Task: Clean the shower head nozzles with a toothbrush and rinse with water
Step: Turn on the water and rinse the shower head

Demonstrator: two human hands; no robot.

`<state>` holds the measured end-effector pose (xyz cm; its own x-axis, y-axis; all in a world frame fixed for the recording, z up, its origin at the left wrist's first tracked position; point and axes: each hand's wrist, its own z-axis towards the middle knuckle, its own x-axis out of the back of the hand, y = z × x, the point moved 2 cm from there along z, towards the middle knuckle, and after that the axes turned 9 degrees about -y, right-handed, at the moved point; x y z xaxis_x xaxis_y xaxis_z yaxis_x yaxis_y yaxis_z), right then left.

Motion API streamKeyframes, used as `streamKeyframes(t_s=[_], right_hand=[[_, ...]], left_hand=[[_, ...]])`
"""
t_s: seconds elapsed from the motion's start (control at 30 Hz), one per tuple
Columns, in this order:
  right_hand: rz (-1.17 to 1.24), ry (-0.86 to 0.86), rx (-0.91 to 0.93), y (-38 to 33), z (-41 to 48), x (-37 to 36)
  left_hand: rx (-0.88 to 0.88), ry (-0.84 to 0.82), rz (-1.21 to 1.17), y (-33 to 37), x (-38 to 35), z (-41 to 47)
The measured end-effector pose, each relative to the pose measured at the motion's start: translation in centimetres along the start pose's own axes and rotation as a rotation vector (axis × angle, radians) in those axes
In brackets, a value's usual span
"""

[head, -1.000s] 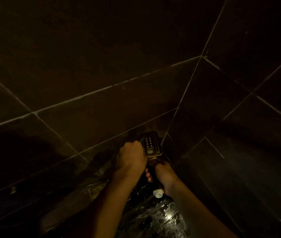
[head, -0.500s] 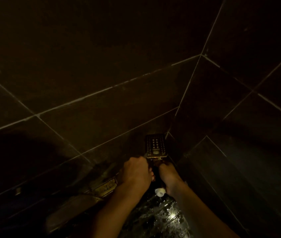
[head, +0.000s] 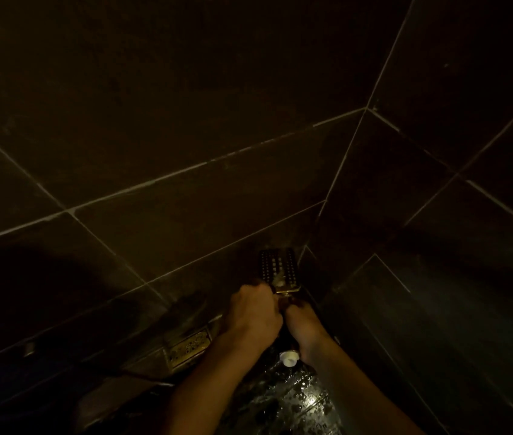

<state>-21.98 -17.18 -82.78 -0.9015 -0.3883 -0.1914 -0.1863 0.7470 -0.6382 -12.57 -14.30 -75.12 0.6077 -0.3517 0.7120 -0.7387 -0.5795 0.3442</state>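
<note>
The square shower head (head: 278, 269) points its rows of nozzles up at me, low in the corner of the dark tiled walls. My right hand (head: 304, 323) grips its handle just below the head. My left hand (head: 253, 312) is curled in a fist beside the head's lower left edge, holding the toothbrush, which is almost wholly hidden in the fist and the dark. Neither hand covers the nozzle face.
A clear plastic bottle with a white cap (head: 289, 359) lies under my right wrist, its wet body (head: 296, 400) glinting. A metal floor drain (head: 187, 345) sits to the left of my left forearm. Dark tiled walls close in on both sides.
My left hand has slid down off the nozzle face to the head's lower edge. The shower head has shifted a little to the right and now shows its whole face.
</note>
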Motion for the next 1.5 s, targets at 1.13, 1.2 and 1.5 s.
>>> streamKeyframes(t_s=[1.13, 1.2, 1.5], right_hand=[[0.064, -0.021, -0.038, 0.6, 0.2, -0.1], [0.015, -0.012, -0.014, 0.4, 0.1, -0.3], [-0.019, -0.052, 0.01, 0.5, -0.9, -1.1]], left_hand=[[0.004, 0.075, -0.118, -2.7, -1.3, -1.1], [-0.03, 0.072, -0.135, -2.2, -1.5, -0.7], [-0.042, 0.108, -0.148, -3.3, -0.3, -0.5]])
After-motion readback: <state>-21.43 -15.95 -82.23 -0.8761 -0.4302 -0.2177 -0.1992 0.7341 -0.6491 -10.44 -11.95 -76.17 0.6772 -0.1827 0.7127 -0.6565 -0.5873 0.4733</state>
